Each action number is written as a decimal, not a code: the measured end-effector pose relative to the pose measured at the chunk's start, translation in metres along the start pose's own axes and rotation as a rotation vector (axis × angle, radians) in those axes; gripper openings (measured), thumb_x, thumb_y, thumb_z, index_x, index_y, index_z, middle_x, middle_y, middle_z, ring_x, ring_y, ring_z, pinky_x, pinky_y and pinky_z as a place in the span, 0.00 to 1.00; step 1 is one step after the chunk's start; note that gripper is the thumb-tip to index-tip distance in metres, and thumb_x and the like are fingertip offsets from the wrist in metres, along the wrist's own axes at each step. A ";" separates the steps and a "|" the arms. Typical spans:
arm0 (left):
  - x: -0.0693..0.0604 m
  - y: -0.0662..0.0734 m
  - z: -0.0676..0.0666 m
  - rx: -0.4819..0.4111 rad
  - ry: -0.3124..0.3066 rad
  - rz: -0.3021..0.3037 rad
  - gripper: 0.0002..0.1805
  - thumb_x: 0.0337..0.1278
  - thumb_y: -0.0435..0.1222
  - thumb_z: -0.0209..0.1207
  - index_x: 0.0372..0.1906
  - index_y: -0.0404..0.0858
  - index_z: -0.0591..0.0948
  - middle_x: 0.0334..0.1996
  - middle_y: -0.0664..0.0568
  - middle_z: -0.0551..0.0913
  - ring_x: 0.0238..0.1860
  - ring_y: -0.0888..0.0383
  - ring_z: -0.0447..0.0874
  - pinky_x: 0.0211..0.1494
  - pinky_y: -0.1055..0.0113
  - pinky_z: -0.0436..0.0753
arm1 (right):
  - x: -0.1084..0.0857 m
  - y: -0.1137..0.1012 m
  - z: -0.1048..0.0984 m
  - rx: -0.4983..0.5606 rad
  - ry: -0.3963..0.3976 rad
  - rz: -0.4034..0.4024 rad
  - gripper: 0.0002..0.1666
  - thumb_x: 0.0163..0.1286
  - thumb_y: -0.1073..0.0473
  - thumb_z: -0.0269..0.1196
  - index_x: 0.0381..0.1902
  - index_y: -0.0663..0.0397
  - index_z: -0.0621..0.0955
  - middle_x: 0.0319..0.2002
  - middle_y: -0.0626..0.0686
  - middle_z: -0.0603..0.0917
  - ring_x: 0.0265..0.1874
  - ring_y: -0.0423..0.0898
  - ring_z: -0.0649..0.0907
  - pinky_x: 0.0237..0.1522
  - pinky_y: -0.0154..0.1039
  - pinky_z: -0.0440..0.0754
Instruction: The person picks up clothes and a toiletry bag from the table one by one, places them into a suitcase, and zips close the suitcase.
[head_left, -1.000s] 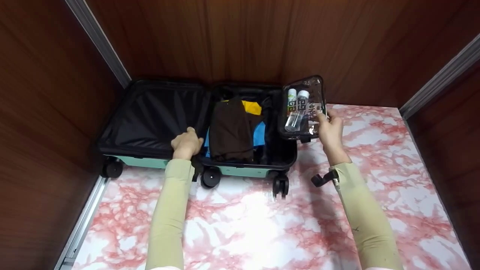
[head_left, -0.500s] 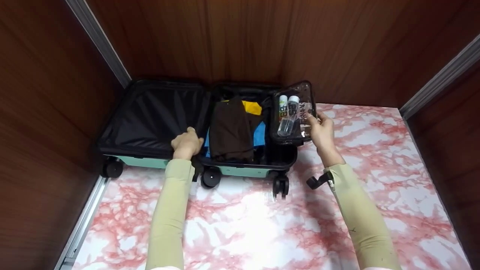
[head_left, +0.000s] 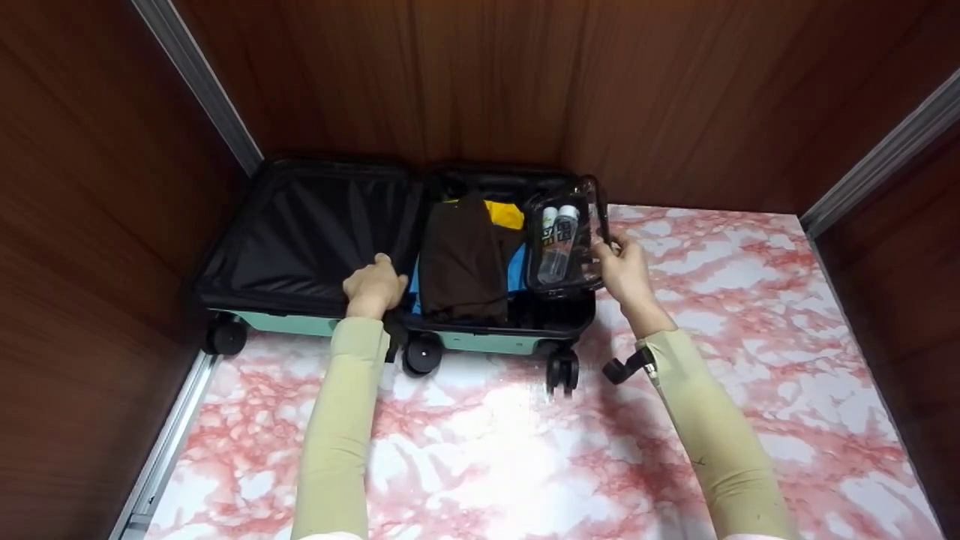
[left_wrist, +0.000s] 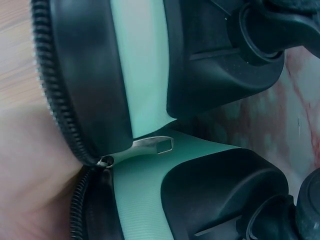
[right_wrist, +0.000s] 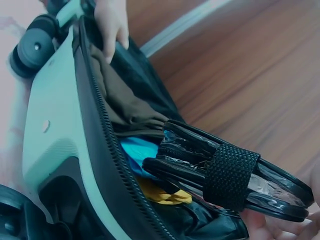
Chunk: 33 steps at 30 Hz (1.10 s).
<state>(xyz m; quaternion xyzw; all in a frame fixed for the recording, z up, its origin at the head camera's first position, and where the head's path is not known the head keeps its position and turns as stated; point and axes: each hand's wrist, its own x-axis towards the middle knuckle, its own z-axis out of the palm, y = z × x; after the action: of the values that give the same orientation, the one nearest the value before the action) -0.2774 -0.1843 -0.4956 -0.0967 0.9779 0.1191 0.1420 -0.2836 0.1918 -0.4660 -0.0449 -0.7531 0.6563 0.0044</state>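
No legible words or numbers in any view. Head view: clear pouch (head_left: pixel 583 244) bears black printed markings (head_left: pixel 556 234), blocky and squared, seen over two white-capped bottles (head_left: pixel 556 259); too small and blurred to read as letters or brand. Right sleeve (head_left: pixel 709 420): one small dark mark on forearm, cannot tell whether print or crease.

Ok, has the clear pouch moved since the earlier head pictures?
Yes: in the head view, the clear pouch has moved left, closer to the brown cloth in the open suitcase.
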 end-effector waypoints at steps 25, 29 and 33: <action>0.000 0.000 0.001 -0.013 0.007 -0.009 0.37 0.78 0.50 0.48 0.77 0.30 0.57 0.63 0.31 0.76 0.57 0.34 0.78 0.54 0.42 0.77 | 0.001 0.015 0.032 0.069 -0.107 0.061 0.24 0.77 0.69 0.51 0.68 0.74 0.66 0.39 0.65 0.86 0.23 0.41 0.86 0.27 0.32 0.83; -0.001 0.000 0.001 -0.015 0.007 -0.010 0.37 0.78 0.50 0.48 0.78 0.31 0.57 0.63 0.31 0.76 0.57 0.34 0.78 0.54 0.42 0.77 | 0.002 0.016 0.036 0.093 -0.105 0.068 0.24 0.77 0.70 0.50 0.67 0.75 0.66 0.38 0.64 0.85 0.22 0.41 0.85 0.26 0.33 0.83; -0.001 0.000 0.001 -0.016 0.009 -0.012 0.37 0.77 0.51 0.48 0.78 0.31 0.57 0.62 0.31 0.76 0.57 0.34 0.78 0.54 0.42 0.77 | 0.002 0.016 0.040 0.088 -0.109 0.069 0.24 0.76 0.71 0.49 0.67 0.75 0.65 0.39 0.66 0.83 0.23 0.43 0.85 0.26 0.33 0.83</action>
<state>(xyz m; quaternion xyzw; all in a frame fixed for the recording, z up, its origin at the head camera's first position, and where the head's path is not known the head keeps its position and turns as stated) -0.2764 -0.1839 -0.4968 -0.1042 0.9770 0.1255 0.1375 -0.2871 0.1544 -0.4877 -0.0346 -0.7207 0.6900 -0.0574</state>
